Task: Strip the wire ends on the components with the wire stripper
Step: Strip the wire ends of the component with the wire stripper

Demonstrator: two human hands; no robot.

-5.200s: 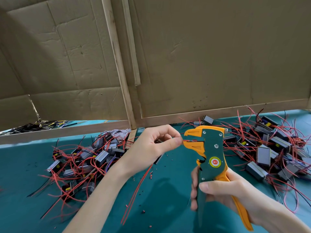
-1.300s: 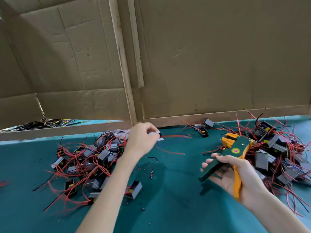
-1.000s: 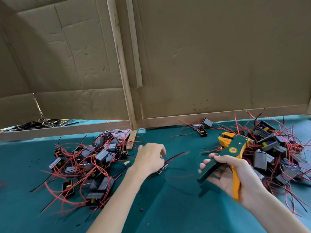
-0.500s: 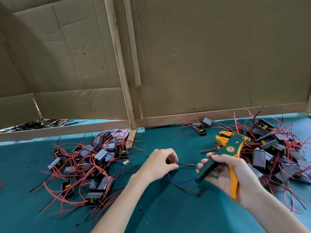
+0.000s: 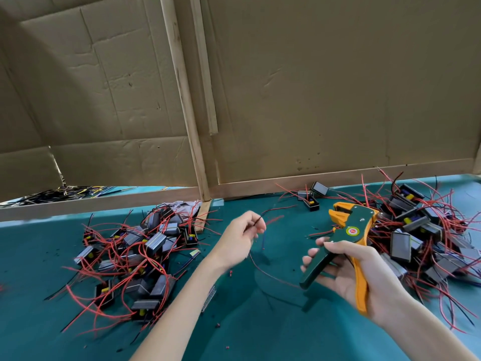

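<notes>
— While your left hand [image 5: 240, 239] is raised above the green table [image 5: 260, 334], what is it holding?

— You have your thumb and fingertips pinched together on thin wires [image 5: 261, 231]. One dark end sticks up past your fingertips, and red and blue strands hang down from the hand toward the table. Whether a component hangs on them, the view does not show.

— And your right hand [image 5: 356, 274]?

— It is wrapped around the wire stripper [image 5: 346, 238], closed on the orange handle, with the dark green handle spread away from it across your fingers. The tool's orange-toothed head points up and away from you, with nothing between its teeth. Your two hands are apart, the stripper well to the right of the pinched wires.

— Where are the components?

— You have two heaps. One pile of components [image 5: 145, 254] with red leads lies left of your left forearm. A second heap [image 5: 421, 238] lies just behind and to the right of the stripper. A few loose ones [image 5: 312, 198] sit near the wooden rail [image 5: 286, 182] at the foot of the cardboard wall [image 5: 325, 87].

— Anything else on the table?

— Small bits of red insulation [image 5: 230, 273] are scattered on the green surface between your arms.
</notes>
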